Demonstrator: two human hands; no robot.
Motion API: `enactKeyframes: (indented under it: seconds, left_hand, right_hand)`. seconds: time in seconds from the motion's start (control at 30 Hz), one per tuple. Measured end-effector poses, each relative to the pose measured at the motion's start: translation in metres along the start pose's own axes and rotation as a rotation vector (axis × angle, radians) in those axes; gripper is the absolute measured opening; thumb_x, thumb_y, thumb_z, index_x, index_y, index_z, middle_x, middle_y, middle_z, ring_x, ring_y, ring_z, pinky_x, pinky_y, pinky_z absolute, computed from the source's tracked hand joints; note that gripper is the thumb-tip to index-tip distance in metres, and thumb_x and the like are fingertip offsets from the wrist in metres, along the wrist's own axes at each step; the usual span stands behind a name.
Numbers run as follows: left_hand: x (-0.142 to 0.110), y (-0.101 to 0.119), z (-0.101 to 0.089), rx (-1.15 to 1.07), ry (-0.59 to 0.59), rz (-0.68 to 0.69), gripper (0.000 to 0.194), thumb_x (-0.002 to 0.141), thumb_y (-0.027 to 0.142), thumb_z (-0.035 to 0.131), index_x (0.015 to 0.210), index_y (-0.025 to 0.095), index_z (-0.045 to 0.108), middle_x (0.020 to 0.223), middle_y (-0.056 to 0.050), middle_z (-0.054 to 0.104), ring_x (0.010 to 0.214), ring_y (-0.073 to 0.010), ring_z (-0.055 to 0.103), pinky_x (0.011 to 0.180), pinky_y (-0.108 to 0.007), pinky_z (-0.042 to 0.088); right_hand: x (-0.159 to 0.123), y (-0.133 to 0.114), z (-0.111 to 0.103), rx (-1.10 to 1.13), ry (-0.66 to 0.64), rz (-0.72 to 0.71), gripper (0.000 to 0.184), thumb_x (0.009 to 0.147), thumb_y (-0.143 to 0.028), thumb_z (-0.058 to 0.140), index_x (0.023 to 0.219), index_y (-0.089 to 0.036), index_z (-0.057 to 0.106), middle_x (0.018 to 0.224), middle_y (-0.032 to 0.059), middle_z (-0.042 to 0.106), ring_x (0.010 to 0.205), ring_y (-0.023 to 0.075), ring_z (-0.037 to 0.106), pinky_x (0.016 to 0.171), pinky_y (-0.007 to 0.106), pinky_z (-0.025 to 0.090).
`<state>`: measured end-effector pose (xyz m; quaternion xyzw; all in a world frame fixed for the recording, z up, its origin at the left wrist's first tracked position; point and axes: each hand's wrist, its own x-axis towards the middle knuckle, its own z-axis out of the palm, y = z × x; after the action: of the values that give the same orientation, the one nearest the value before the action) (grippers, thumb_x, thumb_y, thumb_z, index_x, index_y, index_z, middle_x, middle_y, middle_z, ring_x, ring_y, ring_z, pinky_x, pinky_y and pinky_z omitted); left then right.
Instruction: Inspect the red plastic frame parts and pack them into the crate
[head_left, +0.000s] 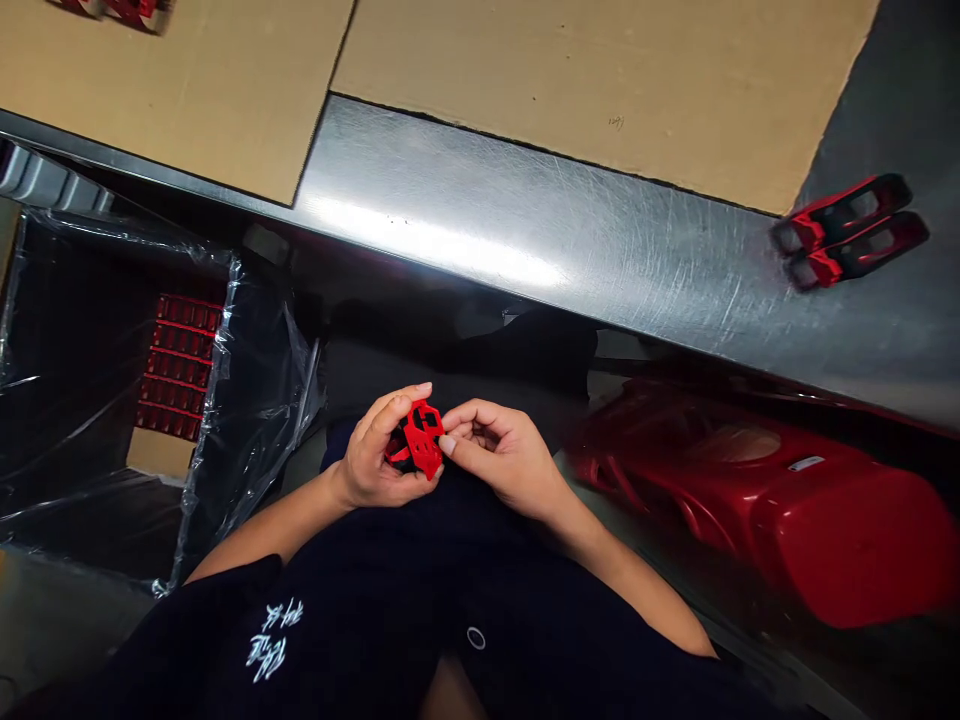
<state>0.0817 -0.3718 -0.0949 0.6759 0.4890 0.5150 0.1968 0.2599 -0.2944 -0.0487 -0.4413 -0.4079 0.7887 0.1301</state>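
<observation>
A small red plastic part [424, 440] with black openings is held in front of my body, below the bench edge. My left hand [375, 455] wraps around it from the left, thumb and fingers on opposite sides. At the part's right edge, my right hand [506, 455] has thumb and fingertips pinched together, touching it. Whether a smaller piece sits between those fingertips cannot be made out. On the bench to the right lie two red-and-black plastic pieces [851, 235], side by side, each with a long loop-shaped end.
A steel bench [450, 200] crosses ahead, with cardboard sheets [600, 90] on it. More red parts [139, 12] show at the top left. To my left, a plastic-lined bin [232, 400] holds rows of red parts [180, 365]. A red plastic stool-like object [847, 530] stands at right.
</observation>
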Motion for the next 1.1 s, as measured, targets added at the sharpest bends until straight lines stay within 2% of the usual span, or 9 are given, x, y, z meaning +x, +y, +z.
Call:
enactKeyframes:
  seconds: [0.17,0.4,0.6,0.73,0.93,1.1]
  left_hand:
    - [0.003,0.004,0.0,0.047,0.0,0.028,0.098,0.074,0.026,0.081,0.157,0.016,0.03,0.134,-0.022,0.062,0.119,-0.0297,0.065,0.089,-0.044,0.061]
    - [0.002,0.005,-0.001,-0.132,-0.038,-0.142,0.095,0.076,0.029,0.081,0.156,0.021,0.032,0.135,-0.022,0.061,0.113,-0.0291,0.068,0.087,-0.043,0.061]
    - [0.004,0.007,0.0,-0.299,-0.064,-0.221,0.092,0.079,0.027,0.081,0.156,0.023,0.03,0.141,-0.024,0.057,0.096,-0.0194,0.073,0.081,-0.034,0.062]
    - [0.002,0.006,0.002,-0.408,-0.063,-0.27,0.089,0.08,0.026,0.081,0.153,0.025,0.03,0.146,-0.026,0.052,0.09,-0.0157,0.073,0.072,-0.027,0.061]
    - [0.0,0.004,0.002,-0.434,-0.076,-0.299,0.087,0.082,0.029,0.079,0.152,0.027,0.028,0.152,-0.023,0.048,0.08,-0.0117,0.071,0.07,-0.025,0.061]
    - [0.003,0.004,0.004,-0.455,-0.053,-0.268,0.089,0.079,0.022,0.081,0.151,0.026,0.03,0.149,-0.022,0.049,0.086,-0.0143,0.072,0.072,-0.027,0.061]
  right_hand:
    - [0.001,-0.002,-0.001,-0.055,-0.026,-0.02,0.025,0.079,-0.041,0.079,0.087,-0.017,0.075,0.071,0.0014,0.068,0.06,0.0123,0.056,0.058,0.027,0.044]
    - [0.004,0.001,-0.007,0.109,-0.1,0.022,0.028,0.079,-0.044,0.079,0.085,-0.017,0.073,0.068,0.0,0.066,0.06,0.0124,0.058,0.058,0.026,0.046]
    - [0.006,0.009,-0.008,0.224,-0.151,0.068,0.03,0.08,-0.045,0.08,0.088,-0.016,0.073,0.071,0.0018,0.07,0.06,0.0122,0.061,0.056,0.023,0.048]
    - [0.007,0.009,-0.006,0.256,-0.17,0.095,0.033,0.079,-0.046,0.081,0.09,-0.016,0.072,0.072,0.0017,0.07,0.06,0.0125,0.062,0.056,0.023,0.049]
    - [0.008,0.009,-0.004,0.29,-0.22,0.111,0.031,0.08,-0.045,0.079,0.09,-0.016,0.073,0.072,0.0019,0.069,0.06,0.012,0.062,0.057,0.022,0.05]
    - [0.007,0.016,-0.003,0.34,-0.24,0.093,0.03,0.077,-0.04,0.084,0.093,-0.017,0.072,0.079,0.001,0.068,0.066,0.0119,0.062,0.057,0.021,0.052]
